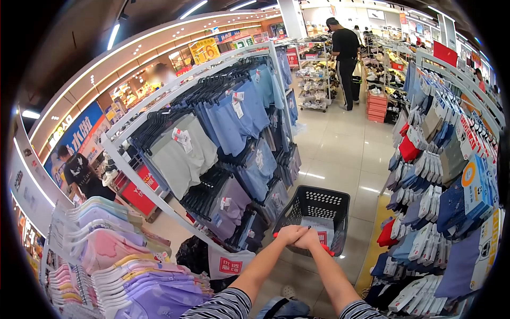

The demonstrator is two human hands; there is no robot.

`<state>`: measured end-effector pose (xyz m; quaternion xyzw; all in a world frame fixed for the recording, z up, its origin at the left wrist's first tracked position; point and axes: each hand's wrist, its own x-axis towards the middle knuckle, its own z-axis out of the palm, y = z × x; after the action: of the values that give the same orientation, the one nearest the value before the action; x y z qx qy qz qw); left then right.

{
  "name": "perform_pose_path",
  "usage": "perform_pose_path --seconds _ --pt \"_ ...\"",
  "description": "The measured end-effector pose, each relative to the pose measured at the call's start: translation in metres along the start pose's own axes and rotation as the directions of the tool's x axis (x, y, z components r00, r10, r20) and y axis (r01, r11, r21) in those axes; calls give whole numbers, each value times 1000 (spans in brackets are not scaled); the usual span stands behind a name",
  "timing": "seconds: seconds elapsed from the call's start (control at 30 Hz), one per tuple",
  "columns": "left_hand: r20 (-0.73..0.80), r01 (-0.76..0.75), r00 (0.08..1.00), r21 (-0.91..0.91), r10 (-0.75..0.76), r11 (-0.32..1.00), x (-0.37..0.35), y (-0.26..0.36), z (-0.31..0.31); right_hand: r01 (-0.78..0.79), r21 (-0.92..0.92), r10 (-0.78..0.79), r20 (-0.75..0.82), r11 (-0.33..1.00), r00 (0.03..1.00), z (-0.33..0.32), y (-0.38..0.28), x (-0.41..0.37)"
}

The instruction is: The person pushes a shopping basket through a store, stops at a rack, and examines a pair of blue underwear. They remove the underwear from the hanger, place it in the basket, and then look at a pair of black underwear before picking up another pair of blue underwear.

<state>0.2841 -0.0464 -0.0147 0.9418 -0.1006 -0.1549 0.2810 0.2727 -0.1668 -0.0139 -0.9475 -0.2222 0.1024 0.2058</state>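
V. bright, lit by ceiling tubes (113, 36), w/ glare on floor (340, 146), fisheye bend & blk corners.

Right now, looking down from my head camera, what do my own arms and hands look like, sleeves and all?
The left sleeve and right sleeve match: short, with narrow dark and white stripes. Both forearms are bare below them, with no watch or bracelet visible. The left hand and right hand are ungloved; finer details are too small to make out.
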Motion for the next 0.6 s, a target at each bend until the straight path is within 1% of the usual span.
perform_pose_path --seconds 0.17,0.27,0.33,0.43,0.6 --pt "-22 -30 999 18 30 999 0 0 -1 2 -11 -2 -7 1000 1000 6 2 4" --pt "-14 -34 999 18 35 999 3 0 -2 -2 -4 2 -30 1000 1000 -1 0 3" --pt "8 -34 999 9 34 999 4 -3 -2 3 -7 -3 -6 1000 1000 -4 -2 2" --pt "-9 -53 999 22 53 998 4 -4 -2 8 -20 -9 -41 1000 999 9 3 10" --pt "-22 -47 999 17 48 999 3 -6 -4 34 -40 -36 -44 999 998 15 5 13"
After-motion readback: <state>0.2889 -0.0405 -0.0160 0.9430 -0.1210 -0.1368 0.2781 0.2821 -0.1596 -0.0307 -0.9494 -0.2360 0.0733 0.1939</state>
